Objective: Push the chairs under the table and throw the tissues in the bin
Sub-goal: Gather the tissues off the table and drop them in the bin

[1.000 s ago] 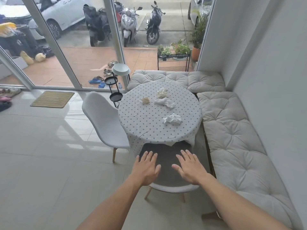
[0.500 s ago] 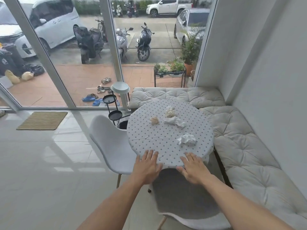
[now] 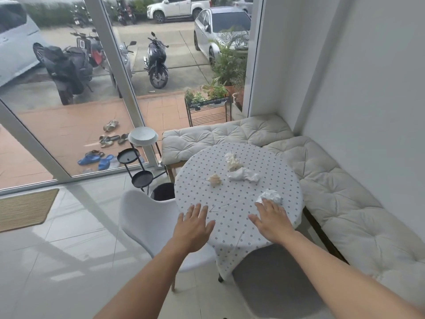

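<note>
A round table point(image 3: 232, 203) with a dotted cloth carries several crumpled tissues: one near the front right point(image 3: 271, 196), a white pair in the middle point(image 3: 243, 174), a beige one point(image 3: 214, 179) and one farther back point(image 3: 231, 159). My right hand point(image 3: 271, 218) hovers open over the cloth, fingertips at the nearest tissue. My left hand point(image 3: 194, 227) is open above the table's front left edge. A white chair point(image 3: 149, 226) stands left of the table, its seat partly under. A grey-seated chair point(image 3: 276, 284) sits below me, partly under the cloth. A black bin point(image 3: 162, 191) stands behind the white chair.
Cushioned benches point(image 3: 333, 199) line the back and right of the table against the wall. A black tiered stand point(image 3: 140, 162) with a white plate stands by the glass door point(image 3: 110, 56). A woven mat point(image 3: 25, 210) lies on the tiled floor at left.
My view has moved forward over the table. Both hands left the grey chair's back and rose over the tabletop; the right hand now reaches the nearest tissue.
</note>
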The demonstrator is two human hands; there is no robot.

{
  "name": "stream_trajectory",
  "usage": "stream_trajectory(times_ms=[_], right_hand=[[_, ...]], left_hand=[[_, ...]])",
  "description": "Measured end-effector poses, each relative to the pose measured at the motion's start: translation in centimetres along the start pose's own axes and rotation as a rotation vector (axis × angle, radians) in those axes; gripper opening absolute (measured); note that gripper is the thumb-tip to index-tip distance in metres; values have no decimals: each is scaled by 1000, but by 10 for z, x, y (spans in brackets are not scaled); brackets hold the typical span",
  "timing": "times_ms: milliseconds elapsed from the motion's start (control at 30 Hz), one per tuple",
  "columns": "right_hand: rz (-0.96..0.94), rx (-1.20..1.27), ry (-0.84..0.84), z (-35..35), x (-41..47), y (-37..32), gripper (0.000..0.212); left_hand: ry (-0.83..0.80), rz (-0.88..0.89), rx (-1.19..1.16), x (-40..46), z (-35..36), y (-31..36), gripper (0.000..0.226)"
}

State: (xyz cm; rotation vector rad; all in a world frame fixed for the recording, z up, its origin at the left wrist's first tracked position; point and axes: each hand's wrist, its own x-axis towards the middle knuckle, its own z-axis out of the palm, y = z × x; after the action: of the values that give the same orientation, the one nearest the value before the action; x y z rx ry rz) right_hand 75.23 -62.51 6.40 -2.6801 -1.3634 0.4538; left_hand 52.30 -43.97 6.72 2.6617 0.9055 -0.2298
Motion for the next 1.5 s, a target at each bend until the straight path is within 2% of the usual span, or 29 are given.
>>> stream_trajectory(times_ms=[233, 600, 767, 900, 1067, 1200, 1300, 1500], right_hand=[[123, 47, 60, 12, 71, 12, 64], [354, 50, -67, 66, 172, 60, 69], [421, 56, -82, 89, 205, 77, 72], [462, 74, -100, 107, 214, 82, 74], [498, 113, -85, 119, 213, 79, 63], [501, 123, 7, 123, 211, 74, 44], [511, 174, 90, 124, 213, 68, 33], [488, 271, 179, 121, 221, 44, 25]], left_hand=[[-44, 84, 44, 103, -12, -33, 71], [-199, 244, 57, 297, 8, -38, 67], [-256, 294, 94, 355, 27, -34, 66], [-313, 323, 171, 373, 43, -42, 64], [-355, 357, 213, 376, 50, -54, 61], [-315, 383, 187, 378, 51, -62, 49], [-269, 380, 207, 378, 50, -67, 30], [-247, 421, 246, 379, 40, -84, 27]])
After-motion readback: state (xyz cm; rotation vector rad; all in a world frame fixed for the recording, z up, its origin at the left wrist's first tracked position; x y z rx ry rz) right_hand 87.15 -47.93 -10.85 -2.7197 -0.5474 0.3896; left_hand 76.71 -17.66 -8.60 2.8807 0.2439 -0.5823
